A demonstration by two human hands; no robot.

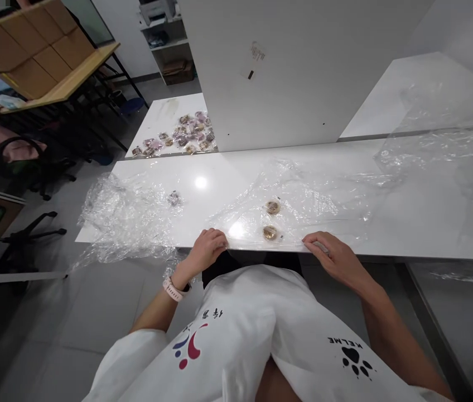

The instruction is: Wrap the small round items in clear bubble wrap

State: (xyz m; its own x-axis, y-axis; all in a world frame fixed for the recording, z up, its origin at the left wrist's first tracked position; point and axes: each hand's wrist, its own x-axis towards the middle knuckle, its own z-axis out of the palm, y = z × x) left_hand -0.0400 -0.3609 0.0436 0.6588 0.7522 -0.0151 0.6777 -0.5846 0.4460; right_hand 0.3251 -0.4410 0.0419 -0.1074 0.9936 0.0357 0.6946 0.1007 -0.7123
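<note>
Clear plastic film (315,195) lies spread and wrinkled over the white table in front of me. My left hand (209,247) is closed at the table's front edge, its fingertips pinching the film's near edge. To the right, my right hand (332,255) pinches the same edge between thumb and fingers. Between the hands, two round gold-brown pieces (270,232) sit one behind the other at the film; whether they are under it or on it I cannot tell. A small purplish wrapped piece (173,198) rests farther left, beside bunched film (123,218).
Several small wrapped pieces (190,134) are piled on a white surface at the back left. A tall white panel (286,72) stands behind the table. More film (449,151) spreads to the right. Office chairs and a wooden desk (69,84) are at the left.
</note>
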